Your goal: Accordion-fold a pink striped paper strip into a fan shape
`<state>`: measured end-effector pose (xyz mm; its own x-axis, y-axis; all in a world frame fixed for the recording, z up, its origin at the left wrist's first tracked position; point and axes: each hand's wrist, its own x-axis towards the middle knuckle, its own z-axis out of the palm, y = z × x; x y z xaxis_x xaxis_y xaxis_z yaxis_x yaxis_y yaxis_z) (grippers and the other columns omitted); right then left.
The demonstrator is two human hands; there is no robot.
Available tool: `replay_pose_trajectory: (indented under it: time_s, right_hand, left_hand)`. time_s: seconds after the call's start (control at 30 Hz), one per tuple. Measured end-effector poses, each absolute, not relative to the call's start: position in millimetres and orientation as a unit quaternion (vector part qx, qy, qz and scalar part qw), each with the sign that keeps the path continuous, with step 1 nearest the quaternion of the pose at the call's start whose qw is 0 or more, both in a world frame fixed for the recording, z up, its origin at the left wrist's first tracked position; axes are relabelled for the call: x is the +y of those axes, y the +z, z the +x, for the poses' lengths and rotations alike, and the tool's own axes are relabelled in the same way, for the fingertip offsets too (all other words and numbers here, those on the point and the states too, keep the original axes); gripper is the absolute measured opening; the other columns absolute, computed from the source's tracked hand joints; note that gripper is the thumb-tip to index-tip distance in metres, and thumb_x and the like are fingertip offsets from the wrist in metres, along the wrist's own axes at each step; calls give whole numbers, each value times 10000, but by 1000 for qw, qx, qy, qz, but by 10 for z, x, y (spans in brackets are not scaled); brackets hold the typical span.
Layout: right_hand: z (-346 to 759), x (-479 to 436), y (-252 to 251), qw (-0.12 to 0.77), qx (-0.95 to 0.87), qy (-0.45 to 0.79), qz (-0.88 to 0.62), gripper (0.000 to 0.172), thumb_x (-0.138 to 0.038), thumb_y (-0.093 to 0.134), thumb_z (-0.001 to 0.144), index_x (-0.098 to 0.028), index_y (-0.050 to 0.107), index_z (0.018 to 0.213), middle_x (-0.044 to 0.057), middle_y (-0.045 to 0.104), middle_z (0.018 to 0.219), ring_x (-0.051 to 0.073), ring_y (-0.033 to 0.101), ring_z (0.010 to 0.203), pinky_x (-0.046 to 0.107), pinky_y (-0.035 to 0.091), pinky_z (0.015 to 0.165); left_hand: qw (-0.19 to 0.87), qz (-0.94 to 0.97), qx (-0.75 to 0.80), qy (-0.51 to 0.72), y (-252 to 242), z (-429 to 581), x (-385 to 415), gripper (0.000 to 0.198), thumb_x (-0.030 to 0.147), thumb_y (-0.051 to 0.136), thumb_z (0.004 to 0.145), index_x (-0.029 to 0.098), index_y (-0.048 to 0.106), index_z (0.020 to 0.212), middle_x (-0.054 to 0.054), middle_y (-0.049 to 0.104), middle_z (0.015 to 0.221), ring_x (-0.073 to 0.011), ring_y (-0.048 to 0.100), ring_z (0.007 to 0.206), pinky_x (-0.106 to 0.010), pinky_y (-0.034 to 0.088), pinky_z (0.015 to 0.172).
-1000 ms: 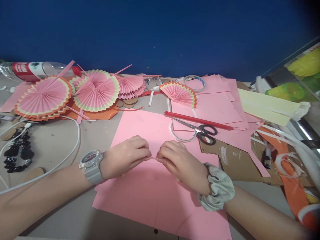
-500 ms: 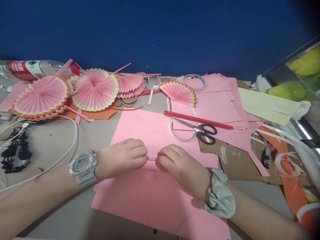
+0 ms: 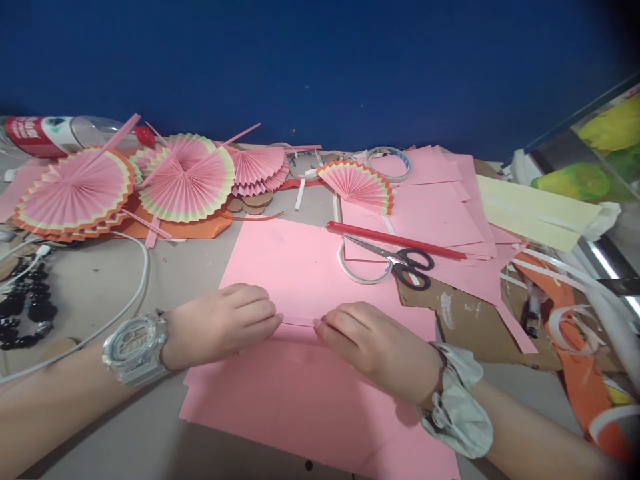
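The left hand and right hand pinch one fold in the pink sheet (fingertips closed). Beyond the grip: unpleated.

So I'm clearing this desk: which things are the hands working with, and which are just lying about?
In hand: left hand and right hand, both pinching a fold in the pink sheet.
Lying about: scissors, red stick, paper fans, tape ring, bottle, black beads.
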<state>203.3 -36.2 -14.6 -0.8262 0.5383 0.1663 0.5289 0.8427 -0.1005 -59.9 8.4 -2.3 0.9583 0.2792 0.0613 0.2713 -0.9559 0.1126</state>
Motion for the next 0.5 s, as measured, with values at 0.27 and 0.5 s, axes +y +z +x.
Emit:
replay_pose_trajectory:
  time_s: [0.27,0.5]
  right_hand:
    - [2194,-330,-189,106,-969,-5,-223,327,-12,375,814,-66,541,1090,89,599,918,198,524,825,361,472,661]
    - [2259,-346,-200,101,-973,-25,-205,313,-51,424,846,-73,522,1144,81,621,920,178,543,866,342,476,725]
  left_hand:
    - [54,973,197,107,-133,-830,52,369,87,460,859,254,523,1181,-14,636,944,-169,534,926,-303,411,876]
    - [27,976,198,85,-121,-877,21,393,153,462,885,292,473,1253,7,639,988,-167,523,1007,-314,387,955]
